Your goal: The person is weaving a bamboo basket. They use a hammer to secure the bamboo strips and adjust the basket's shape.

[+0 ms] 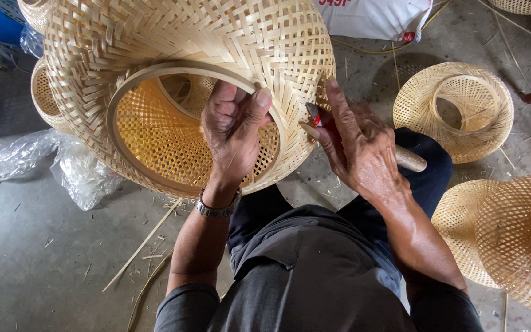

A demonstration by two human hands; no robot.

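Over the person's lap, the left hand (233,132) is clenched around the round rim of a big woven bamboo basket (216,55), which is tilted with its opening toward them. Just beside it, the right hand (354,147) grips a wooden-handled knife (410,160), forefinger pressed on the weave. Farther off, more baskets (456,110) sit on the concrete floor (44,258).

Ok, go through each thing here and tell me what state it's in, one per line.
Big basket: held up, opening toward the camera.
Left hand: shut on the basket's rim.
Right hand: shut on a wooden-handled tool, tip at the weave.
Small basket: on the floor, untouched.
Baskets at right: stacked, overlapping.
Plastic wrap: crumpled on the floor.
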